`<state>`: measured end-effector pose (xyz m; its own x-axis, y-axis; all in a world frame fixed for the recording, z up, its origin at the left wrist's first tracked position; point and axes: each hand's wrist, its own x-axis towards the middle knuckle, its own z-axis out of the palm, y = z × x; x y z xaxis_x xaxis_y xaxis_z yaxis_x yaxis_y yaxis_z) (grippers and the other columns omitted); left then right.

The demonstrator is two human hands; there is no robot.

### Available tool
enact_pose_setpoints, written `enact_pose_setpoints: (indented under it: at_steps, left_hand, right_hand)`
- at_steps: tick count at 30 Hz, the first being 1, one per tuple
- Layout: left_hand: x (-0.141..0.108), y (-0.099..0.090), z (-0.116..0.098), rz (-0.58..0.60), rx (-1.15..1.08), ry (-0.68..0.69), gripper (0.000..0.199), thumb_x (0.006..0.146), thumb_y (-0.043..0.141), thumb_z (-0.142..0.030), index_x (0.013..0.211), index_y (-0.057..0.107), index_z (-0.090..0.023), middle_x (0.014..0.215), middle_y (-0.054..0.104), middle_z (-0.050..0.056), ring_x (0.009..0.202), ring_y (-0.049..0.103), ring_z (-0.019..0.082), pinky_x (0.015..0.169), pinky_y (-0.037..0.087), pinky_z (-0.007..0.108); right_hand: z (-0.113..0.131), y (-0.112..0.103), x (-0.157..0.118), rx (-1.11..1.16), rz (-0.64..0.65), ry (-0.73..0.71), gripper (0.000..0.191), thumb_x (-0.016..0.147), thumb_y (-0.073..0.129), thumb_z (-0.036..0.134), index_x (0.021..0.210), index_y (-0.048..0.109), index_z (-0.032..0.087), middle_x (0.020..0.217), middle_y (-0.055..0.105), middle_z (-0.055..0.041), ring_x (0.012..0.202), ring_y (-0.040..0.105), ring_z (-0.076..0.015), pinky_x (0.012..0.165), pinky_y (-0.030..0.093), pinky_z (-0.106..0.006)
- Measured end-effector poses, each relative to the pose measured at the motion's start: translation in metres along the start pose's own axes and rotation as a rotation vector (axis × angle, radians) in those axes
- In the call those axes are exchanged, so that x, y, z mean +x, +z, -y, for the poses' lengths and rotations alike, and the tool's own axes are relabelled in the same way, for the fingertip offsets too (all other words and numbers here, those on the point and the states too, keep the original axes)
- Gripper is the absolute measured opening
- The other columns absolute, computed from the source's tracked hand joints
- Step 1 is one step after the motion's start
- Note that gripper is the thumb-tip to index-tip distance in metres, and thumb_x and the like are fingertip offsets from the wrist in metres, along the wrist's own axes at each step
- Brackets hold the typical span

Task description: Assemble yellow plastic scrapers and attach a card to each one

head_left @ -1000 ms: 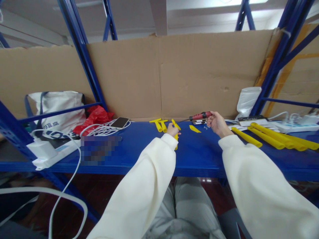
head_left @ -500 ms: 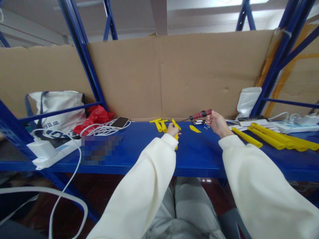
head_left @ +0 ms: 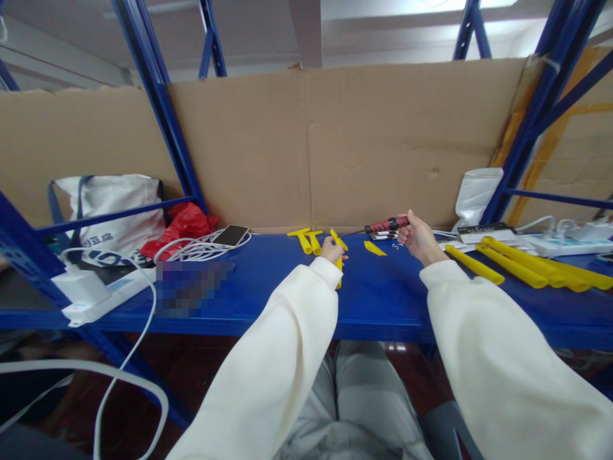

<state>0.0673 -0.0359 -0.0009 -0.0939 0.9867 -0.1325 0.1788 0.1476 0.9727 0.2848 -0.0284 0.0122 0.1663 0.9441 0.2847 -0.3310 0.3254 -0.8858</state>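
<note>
My left hand (head_left: 331, 250) is closed around a yellow T-shaped piece (head_left: 340, 241), whose crossbar and lower stem stick out past my fingers. My right hand (head_left: 416, 237) grips the end of a screwdriver (head_left: 385, 225) with a red and black handle. Its thin shaft points left, and the tip meets or lies very near the crossbar; the exact contact is too small to tell. Two more yellow T-shaped pieces (head_left: 303, 241) lie just left of my left hand. Between my hands rest a flat yellow piece (head_left: 375, 248) and some tiny screws (head_left: 397, 245).
Several yellow tubes (head_left: 512, 263) lie on the blue tabletop (head_left: 383, 300) at right, before a power strip (head_left: 569, 244). At left are a phone (head_left: 232, 236), coiled white cable (head_left: 191, 250), a red bag (head_left: 182, 227) and another power strip (head_left: 112, 297). Cardboard (head_left: 373, 140) stands behind.
My right hand has shifted very slightly on the screwdriver's handle, and the handle appears turned a little. My left hand and the yellow T-shaped piece stay in place.
</note>
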Motion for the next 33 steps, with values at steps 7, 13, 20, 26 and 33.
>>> enact_pose_setpoints:
  at_steps: [7, 13, 20, 26, 33]
  left_hand:
    - [-0.0048, -0.0002, -0.0026, -0.012, 0.011, -0.005, 0.050, 0.087, 0.060, -0.008, 0.133, 0.047, -0.024, 0.111, 0.070, 0.006, 0.065, 0.070, 0.011, 0.041, 0.042, 0.015]
    - [-0.0044, -0.0004, -0.0021, -0.016, 0.003, -0.005, 0.052, 0.086, 0.055, -0.001, 0.132, 0.047, -0.022, 0.109, 0.070, 0.007, 0.065, 0.070, 0.012, 0.042, 0.042, 0.016]
    - [-0.0038, -0.0006, -0.0018, -0.010, 0.000, -0.002, 0.051, 0.087, 0.052, 0.000, 0.132, 0.047, -0.024, 0.111, 0.070, 0.007, 0.064, 0.070, 0.011, 0.039, 0.040, 0.015]
    - [-0.0018, -0.0002, -0.0008, -0.017, -0.007, 0.000, 0.052, 0.085, 0.056, 0.000, 0.131, 0.047, -0.023, 0.110, 0.071, 0.008, 0.064, 0.071, 0.012, 0.040, 0.042, 0.016]
    - [-0.0017, 0.0003, -0.0007, -0.029, -0.014, -0.005, 0.053, 0.083, 0.062, -0.005, 0.131, 0.048, -0.024, 0.110, 0.071, 0.007, 0.065, 0.071, 0.013, 0.046, 0.048, 0.018]
  right_hand:
    - [0.0046, 0.0059, -0.0073, 0.037, 0.012, -0.009, 0.030, 0.088, 0.067, 0.043, 0.074, 0.051, 0.022, 0.056, 0.053, 0.0044, 0.043, 0.045, -0.0080, 0.039, 0.037, -0.018]
    - [0.0010, 0.0029, -0.0040, 0.028, -0.003, -0.035, 0.044, 0.079, 0.077, 0.047, 0.069, 0.041, 0.023, 0.049, 0.042, 0.0084, 0.040, 0.039, -0.0074, 0.036, 0.033, -0.017]
    - [-0.0004, -0.0002, 0.0015, 0.016, -0.050, 0.037, 0.043, 0.077, 0.078, 0.049, 0.068, 0.044, 0.023, 0.047, 0.045, 0.0069, 0.039, 0.039, -0.0072, 0.034, 0.032, -0.018]
    - [0.0001, 0.0024, -0.0025, -0.006, -0.038, 0.003, 0.037, 0.080, 0.074, 0.054, 0.078, 0.056, 0.022, 0.043, 0.038, 0.0089, 0.036, 0.037, -0.0071, 0.034, 0.031, -0.017]
    - [0.0022, 0.0033, -0.0045, -0.023, 0.002, -0.027, 0.029, 0.089, 0.066, 0.043, 0.077, 0.052, 0.021, 0.057, 0.056, 0.0051, 0.042, 0.047, -0.0066, 0.041, 0.040, -0.017]
